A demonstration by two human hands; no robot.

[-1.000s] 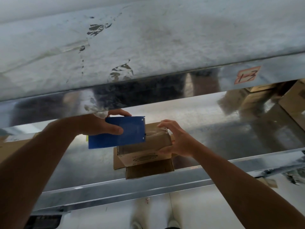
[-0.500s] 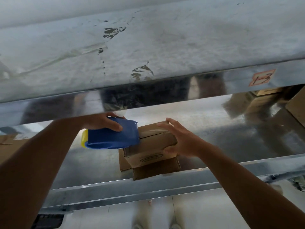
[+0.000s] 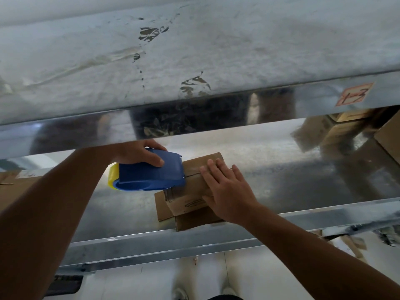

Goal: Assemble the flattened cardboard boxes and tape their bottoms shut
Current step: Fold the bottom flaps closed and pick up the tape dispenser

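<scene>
A view from the head looks down at a two-level metal rack. The upper shelf (image 3: 216, 46) fills the top half, its dull surface scuffed with dark marks.

At the far left edge of the lower shelf (image 3: 281, 174) lies a piece of flat brown cardboard (image 3: 13, 189), partly hidden by the left forearm.

The left hand (image 3: 138, 154) reaches in under the upper shelf. Its fingers and thumb are curled over the top of a blue tape dispenser (image 3: 155, 176), gripping it. A yellow tape roll (image 3: 113, 176) shows at the dispenser's left end. The dispenser's right end touches the left edge of the top of a small cardboard box (image 3: 195, 167).

The box stands on the lower shelf, close to its near edge and roughly in the middle of the view. A seam runs across its top, and loose flaps (image 3: 194, 219) splay out on the shelf at its base.

The right hand (image 3: 227, 191) lies flat on the right part of the box top, fingers straight and slightly spread, with the thumb down the near side.

Further right, a small orange label (image 3: 355, 95) with handwriting is stuck to the front lip of the upper shelf. Brown cartons (image 3: 389, 137) sit at the far right of the lower shelf.

Below the rack, pale floor (image 3: 151, 280) and the toes of two light shoes (image 3: 180, 293) are visible.
</scene>
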